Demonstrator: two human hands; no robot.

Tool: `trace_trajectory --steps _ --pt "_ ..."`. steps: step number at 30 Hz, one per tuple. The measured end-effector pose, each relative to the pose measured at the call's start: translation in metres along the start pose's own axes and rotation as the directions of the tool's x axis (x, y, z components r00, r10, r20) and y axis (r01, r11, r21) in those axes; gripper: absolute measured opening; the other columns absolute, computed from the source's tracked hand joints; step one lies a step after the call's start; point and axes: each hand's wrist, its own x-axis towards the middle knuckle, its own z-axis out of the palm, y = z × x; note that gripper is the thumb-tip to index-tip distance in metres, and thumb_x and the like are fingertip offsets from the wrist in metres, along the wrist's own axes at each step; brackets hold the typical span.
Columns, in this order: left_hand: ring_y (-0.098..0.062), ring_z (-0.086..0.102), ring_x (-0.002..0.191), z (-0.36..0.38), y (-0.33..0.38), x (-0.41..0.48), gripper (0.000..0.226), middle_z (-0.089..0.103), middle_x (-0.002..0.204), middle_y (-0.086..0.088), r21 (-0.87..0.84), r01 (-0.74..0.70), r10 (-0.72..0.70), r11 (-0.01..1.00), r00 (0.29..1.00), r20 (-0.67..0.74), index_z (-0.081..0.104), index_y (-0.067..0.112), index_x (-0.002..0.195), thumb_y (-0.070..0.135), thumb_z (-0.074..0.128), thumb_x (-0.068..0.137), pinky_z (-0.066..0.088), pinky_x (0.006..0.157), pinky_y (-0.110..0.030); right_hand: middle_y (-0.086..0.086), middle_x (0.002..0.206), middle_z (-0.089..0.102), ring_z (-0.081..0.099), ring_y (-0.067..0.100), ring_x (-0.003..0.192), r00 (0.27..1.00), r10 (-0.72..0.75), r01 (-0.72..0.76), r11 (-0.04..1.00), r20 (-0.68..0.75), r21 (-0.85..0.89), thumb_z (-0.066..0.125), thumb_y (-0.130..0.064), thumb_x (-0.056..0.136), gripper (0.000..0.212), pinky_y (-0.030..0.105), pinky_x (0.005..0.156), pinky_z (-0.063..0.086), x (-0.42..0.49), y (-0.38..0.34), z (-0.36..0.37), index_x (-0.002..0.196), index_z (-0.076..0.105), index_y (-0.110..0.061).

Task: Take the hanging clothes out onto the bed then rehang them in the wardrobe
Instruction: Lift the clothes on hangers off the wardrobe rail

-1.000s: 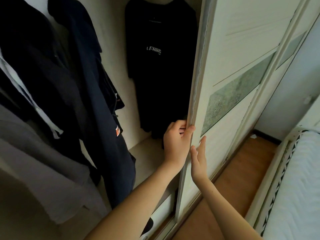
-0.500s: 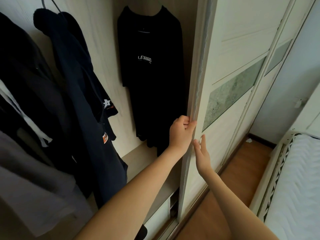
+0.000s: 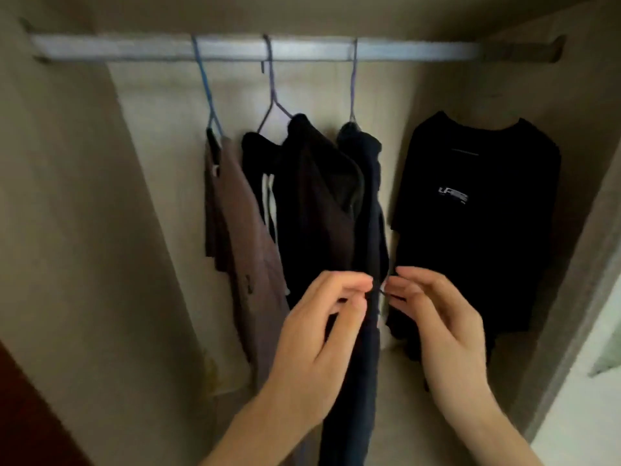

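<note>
Inside the wardrobe a silver rail (image 3: 302, 50) carries three wire hangers. From left to right they hold a grey-brown garment (image 3: 242, 247), a black garment (image 3: 312, 203) and a long dark navy garment (image 3: 369, 183). A black T-shirt (image 3: 477, 230) with a small white logo hangs flat at the back right; its hanger is hidden. My left hand (image 3: 316, 334) and my right hand (image 3: 443, 331) are raised in front of the navy garment. Their fingertips pinch its front edge from either side at about mid height. The frame is blurred.
The wardrobe's pale left wall (image 3: 84, 230) and the sliding door's edge (image 3: 578, 297) at the right bound the opening. A pale shelf floor (image 3: 396, 381) lies under the clothes. A dark reddish surface (image 3: 30, 422) shows at the bottom left corner.
Both hands have left the sliding door's edge and moved left to the navy garment. My view has swung up and left into the wardrobe, so the rail and hangers now show.
</note>
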Motion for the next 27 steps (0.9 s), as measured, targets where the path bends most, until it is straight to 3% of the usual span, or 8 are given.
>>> trace_trajectory --steps 6,10,15,19,21,23,25,27 --pt "-0.011 0.064 0.103 -0.106 0.027 0.052 0.021 0.067 0.105 0.003 0.198 -0.159 0.209 0.967 0.940 -0.270 0.063 0.017 0.107 0.022 0.045 0.098 0.050 0.089 -0.026 -0.001 0.092 0.072 0.069 0.010 0.093 0.929 -0.347 0.345 0.938 0.127 0.035 0.053 -0.012 0.094 0.019 0.031 0.088 0.054 0.078 -0.097 0.069 0.102 0.069 -0.012" --pt "0.006 0.058 0.081 -0.143 0.027 0.116 0.013 0.063 0.093 0.009 0.189 0.008 0.085 0.982 0.875 -0.477 0.062 0.014 0.104 0.013 0.056 0.093 0.041 0.075 -0.005 -0.007 0.090 0.068 0.062 0.001 0.080 0.876 -0.451 0.481 0.839 0.171 -0.255 0.053 -0.014 0.090 0.020 0.006 0.076 0.042 0.146 -0.130 0.110 0.103 0.069 -0.013" --pt "-0.023 0.054 0.078 -0.163 0.002 0.207 0.023 0.051 0.081 -0.004 -0.030 0.398 -0.371 0.917 0.823 -0.430 0.054 0.007 0.098 0.019 0.063 0.082 0.050 0.076 -0.031 0.015 0.116 0.066 0.061 0.029 0.106 0.938 -0.113 0.299 0.742 0.327 -0.600 0.056 -0.022 0.088 0.040 0.026 0.079 0.044 0.231 -0.128 0.155 0.120 0.062 0.001" --pt "-0.023 0.057 0.066 -0.162 -0.007 0.241 0.023 0.052 0.099 -0.019 -0.304 0.532 -0.607 0.790 0.750 -0.263 0.046 0.001 0.119 0.007 0.048 0.096 0.051 0.042 -0.024 0.012 0.077 0.064 0.054 0.018 0.057 0.912 0.184 0.070 0.811 0.368 -0.581 0.060 -0.010 0.083 0.031 0.016 0.039 0.039 0.253 -0.115 0.173 0.109 0.062 0.007" --pt "-0.014 0.050 0.045 -0.160 -0.011 0.247 0.010 0.047 0.082 -0.014 -0.473 0.514 -0.663 0.716 0.713 -0.230 0.044 0.002 0.097 0.003 0.035 0.101 0.034 0.029 -0.013 0.009 0.063 0.062 0.052 0.016 0.052 0.911 0.243 -0.049 0.867 0.334 -0.496 0.062 -0.001 0.081 0.032 0.014 0.036 0.037 0.260 -0.108 0.178 0.112 0.061 0.007" --pt "-0.008 0.037 0.036 -0.163 -0.017 0.252 0.032 0.036 0.071 -0.005 -0.522 0.488 -0.668 0.699 0.707 -0.234 0.037 0.006 0.074 0.001 0.024 0.102 0.020 0.024 -0.013 0.004 0.049 0.062 0.050 0.015 0.051 0.915 0.269 -0.144 0.914 0.301 -0.380 0.057 0.002 0.084 0.033 0.020 0.044 0.041 0.263 -0.103 0.183 0.117 0.059 0.006" --pt "-0.009 0.037 0.046 -0.169 -0.021 0.255 0.037 0.041 0.066 -0.002 -0.491 0.471 -0.646 0.733 0.709 -0.283 0.038 0.009 0.068 0.003 0.026 0.102 0.024 0.024 -0.011 0.011 0.067 0.071 0.051 0.019 0.054 0.926 0.246 -0.155 0.939 0.287 -0.307 0.050 0.002 0.086 0.030 0.025 0.051 0.043 0.264 -0.100 0.190 0.115 0.058 0.006" --pt "-0.006 0.038 0.037 -0.177 -0.019 0.256 0.038 0.046 0.048 0.001 -0.514 0.433 -0.629 0.740 0.717 -0.301 0.038 0.009 0.067 0.004 0.025 0.102 0.024 0.022 -0.010 0.025 0.101 0.070 0.054 0.027 0.065 0.942 0.181 -0.095 0.951 0.283 -0.293 0.051 -0.001 0.085 0.025 0.032 0.063 0.044 0.266 -0.099 0.196 0.108 0.058 0.007"
